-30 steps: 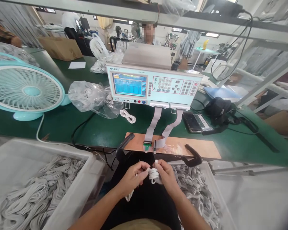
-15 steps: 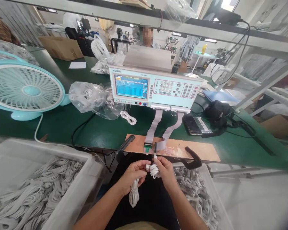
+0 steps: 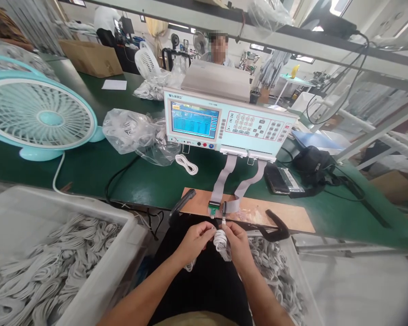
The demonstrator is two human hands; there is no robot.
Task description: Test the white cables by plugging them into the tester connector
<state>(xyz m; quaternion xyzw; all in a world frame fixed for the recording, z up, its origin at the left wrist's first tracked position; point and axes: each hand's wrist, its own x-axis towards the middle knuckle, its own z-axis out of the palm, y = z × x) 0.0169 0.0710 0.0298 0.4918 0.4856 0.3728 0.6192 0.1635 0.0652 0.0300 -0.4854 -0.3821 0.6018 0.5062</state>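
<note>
Counter [image 3: 129, 181] surface is green and runs across the whole view; a pale tester unit [image 3: 224, 124] with a lit screen stands on it, a turquoise desk fan [image 3: 41, 117] to its left, a clear bag of cables [image 3: 132, 131] between them. Two grey ribbon leads [image 3: 240, 179] drop from the tester to a wooden fixture board [image 3: 275, 215] at the counter's near edge, ending in a small green socket [image 3: 212, 209] and a second connector just beside it. White bins flank the seated person: the left bin [image 3: 17, 217] and the right bin [image 3: 292, 253] both hold heaps of coiled white cables. A person sits behind the tester on the far side, hands not seen.

Coiled white cable [image 3: 220, 239] is held in front of the lap, directly below and near the socket, not touching it. Its bundled length hangs roughly upright, plug ends uppermost and pointing toward the board; loose loops trail down toward the lap on the left side.

Left hand [image 3: 195, 241] is closed in a pinch grip on the upper end of the cable, fingertips turned inward. Right hand [image 3: 240, 242] is likewise closed on the coil from the opposite side, thumb on top. Both forearms angle inward from the lower frame, wrists level. Neither hand is clearly closer to the connectors; both sit just under the board's edge, the socket lying straight ahead and slightly above the grip.
</note>
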